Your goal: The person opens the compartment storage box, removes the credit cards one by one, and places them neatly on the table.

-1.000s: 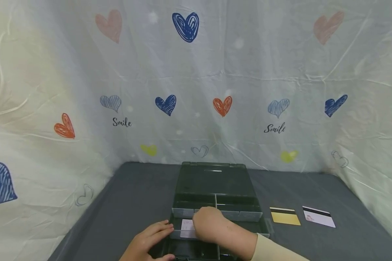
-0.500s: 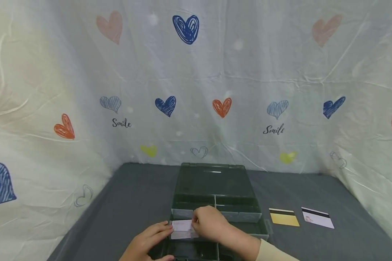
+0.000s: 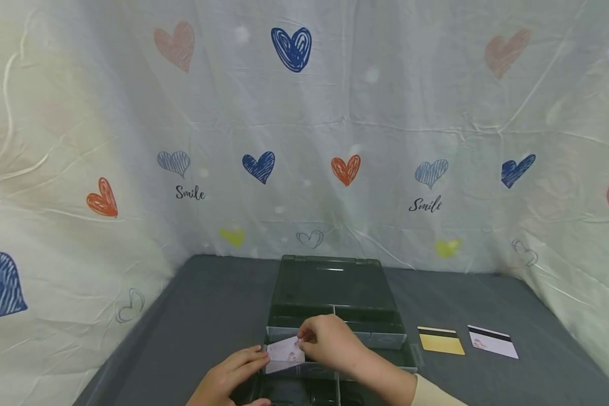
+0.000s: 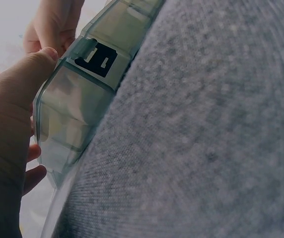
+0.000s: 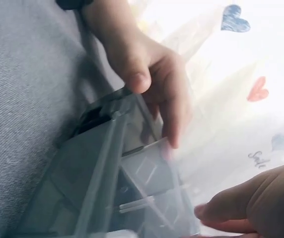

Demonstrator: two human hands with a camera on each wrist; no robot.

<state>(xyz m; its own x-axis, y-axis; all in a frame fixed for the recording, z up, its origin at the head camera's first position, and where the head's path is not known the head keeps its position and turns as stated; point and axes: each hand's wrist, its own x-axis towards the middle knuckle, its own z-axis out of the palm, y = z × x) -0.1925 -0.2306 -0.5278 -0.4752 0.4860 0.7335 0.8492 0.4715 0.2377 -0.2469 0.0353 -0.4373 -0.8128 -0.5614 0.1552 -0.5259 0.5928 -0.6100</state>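
The green see-through box [image 3: 335, 282] stands with its lid folded back. At its left side, the left hand [image 3: 228, 376] holds the near corner, with the thumb at the front and the other fingers along the side; the left wrist view shows this thumb and hand [image 4: 13, 94] against the box [image 4: 70, 106]. A pale printed card [image 3: 285, 350] sits tilted in the left part of the middle row, its lower part behind a clear wall. The right hand [image 3: 335, 344] pinches its right edge. In the right wrist view, the right hand [image 5: 261, 201] is at the box's side.
Right of the box, a gold card [image 3: 441, 341] and a white card [image 3: 493, 342], each with a black stripe, lie flat on the grey cloth [image 3: 208, 304]. A curtain printed with hearts [image 3: 304, 113] hangs behind and at both sides.
The right hand has lifted slightly, its pinching fingers now in sight. More of the card shows beside them, shifted left at first, then tilted with its right end higher. The left hand has stayed put.
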